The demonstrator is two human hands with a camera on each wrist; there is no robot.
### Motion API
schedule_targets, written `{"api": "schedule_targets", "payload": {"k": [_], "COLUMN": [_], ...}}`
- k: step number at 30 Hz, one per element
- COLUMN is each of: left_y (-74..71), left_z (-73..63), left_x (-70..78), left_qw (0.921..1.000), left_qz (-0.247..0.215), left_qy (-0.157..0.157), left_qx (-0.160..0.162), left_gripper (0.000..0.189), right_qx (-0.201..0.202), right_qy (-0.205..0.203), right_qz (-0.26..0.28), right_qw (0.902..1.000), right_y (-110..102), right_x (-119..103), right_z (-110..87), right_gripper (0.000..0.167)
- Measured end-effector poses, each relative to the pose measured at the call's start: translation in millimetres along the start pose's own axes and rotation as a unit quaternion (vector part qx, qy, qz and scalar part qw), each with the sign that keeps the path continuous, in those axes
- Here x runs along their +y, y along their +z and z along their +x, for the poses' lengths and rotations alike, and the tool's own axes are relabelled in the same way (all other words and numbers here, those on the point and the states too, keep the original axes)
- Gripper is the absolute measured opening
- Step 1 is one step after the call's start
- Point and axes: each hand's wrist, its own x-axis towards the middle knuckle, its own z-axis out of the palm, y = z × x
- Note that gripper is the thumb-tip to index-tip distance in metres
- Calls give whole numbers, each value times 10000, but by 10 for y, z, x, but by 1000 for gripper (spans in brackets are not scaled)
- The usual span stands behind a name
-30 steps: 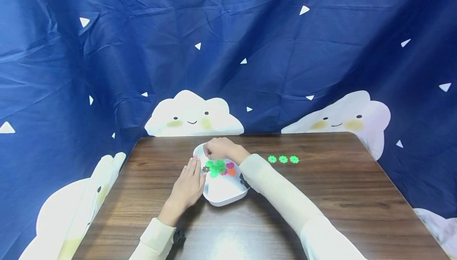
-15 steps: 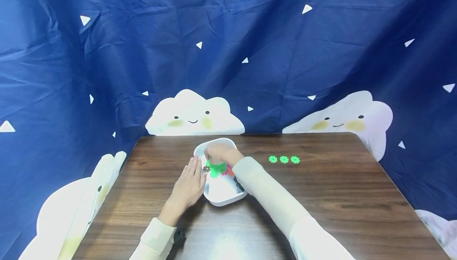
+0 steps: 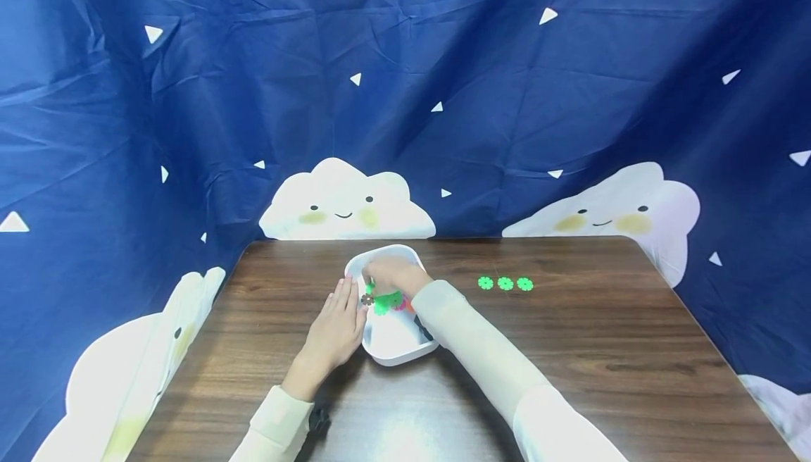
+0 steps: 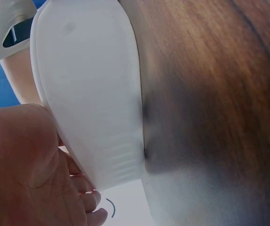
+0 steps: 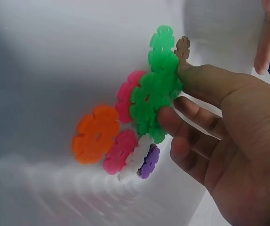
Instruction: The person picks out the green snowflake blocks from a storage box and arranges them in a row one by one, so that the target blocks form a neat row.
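Note:
A white plastic tray (image 3: 389, 349) stands on the table. My left hand (image 3: 334, 325) rests along its left side with straight fingers; the left wrist view shows the palm (image 4: 27, 174) beside the tray's outer wall (image 4: 88, 94). Inside the tray is my right hand (image 3: 389, 273), over a cluster of flower-shaped plastic discs. In the right wrist view, thumb and fingertips touch the green discs (image 5: 146, 99), with a gap between them. Around these lie an orange disc (image 5: 96, 136), pink discs (image 5: 121, 153), a white one (image 5: 134, 157), a purple one (image 5: 149, 163) and a brown one (image 5: 183, 46).
Three green flower discs (image 3: 505, 284) lie in a row on the wooden table (image 3: 602, 335), right of the tray. Behind the table hangs a blue cloth (image 3: 405, 96) printed with clouds and triangles.
My right hand has gone down into the tray from above its far part, onto the green discs. The left hand stays by the tray's side. The head view has shifted slightly.

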Motion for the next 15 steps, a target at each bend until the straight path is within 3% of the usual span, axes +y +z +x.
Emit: {"api": "schedule_targets", "payload": {"k": [15], "left_y": [-29], "left_z": [-8], "left_x": [26], "left_qw": [9999], "left_qz": [32], "left_qy": [-95], "left_qx": [-105], "left_gripper": [63], "right_qx": [-82], "right_qy": [222], "right_qz": [8], "right_qw": [9997], "right_y": [4], "right_x": [20], "right_z": [-61], "right_gripper": [30]}}
